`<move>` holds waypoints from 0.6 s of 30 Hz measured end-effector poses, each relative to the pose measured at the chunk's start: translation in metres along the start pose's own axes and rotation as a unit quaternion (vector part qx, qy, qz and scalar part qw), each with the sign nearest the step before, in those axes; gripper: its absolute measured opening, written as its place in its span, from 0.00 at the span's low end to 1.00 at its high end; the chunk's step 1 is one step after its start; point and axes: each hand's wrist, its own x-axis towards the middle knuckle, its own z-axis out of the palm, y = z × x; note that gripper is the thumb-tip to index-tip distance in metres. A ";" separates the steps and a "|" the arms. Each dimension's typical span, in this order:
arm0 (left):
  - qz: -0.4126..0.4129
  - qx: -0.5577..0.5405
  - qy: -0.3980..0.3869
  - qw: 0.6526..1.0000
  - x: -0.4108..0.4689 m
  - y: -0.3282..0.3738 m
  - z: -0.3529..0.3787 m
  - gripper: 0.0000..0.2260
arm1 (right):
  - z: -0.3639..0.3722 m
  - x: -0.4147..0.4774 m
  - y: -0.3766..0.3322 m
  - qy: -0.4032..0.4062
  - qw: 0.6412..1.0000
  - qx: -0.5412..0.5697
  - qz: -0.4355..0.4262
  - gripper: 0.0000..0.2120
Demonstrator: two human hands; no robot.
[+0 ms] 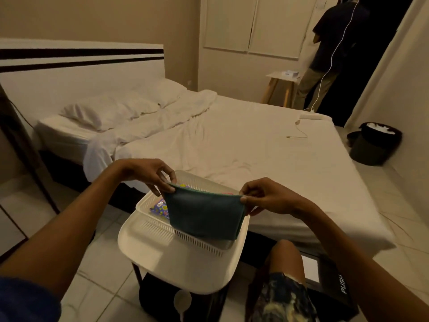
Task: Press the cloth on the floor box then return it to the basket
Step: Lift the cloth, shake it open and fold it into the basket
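A folded dark green cloth (205,213) hangs over the white slotted basket (162,231), its lower edge reaching past the basket's near rim. My left hand (151,174) pinches the cloth's upper left corner. My right hand (267,196) pinches the upper right corner. The basket rests on a small white table (162,259) and holds a colourful patterned item (160,208). A black box marked PUSH (334,284) lies on the floor at the lower right, partly hidden by my knee.
A wide bed with white sheets (243,145) stands right behind the table. A black bin (373,142) sits by the far right wall. Another person (329,52) stands at the back by a small wooden stool (282,87). A white cable (299,133) lies on the bed.
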 end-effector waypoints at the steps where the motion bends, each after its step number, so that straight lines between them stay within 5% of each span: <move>1: 0.005 -0.014 0.019 1.000 0.005 -0.003 0.002 0.11 | 0.000 0.004 0.004 0.013 1.000 0.005 0.011 0.06; 4: 0.023 -0.044 0.092 0.994 0.031 -0.018 0.008 0.18 | 0.000 0.023 0.025 0.069 0.996 -0.002 0.055 0.05; 12: -0.001 -0.093 0.249 0.964 0.117 -0.065 0.060 0.03 | 0.017 0.101 0.100 0.117 0.979 -0.056 0.158 0.05; 18: -0.044 -0.063 0.323 0.943 0.180 -0.100 0.072 0.07 | 0.032 0.141 0.138 0.125 0.962 -0.156 0.186 0.04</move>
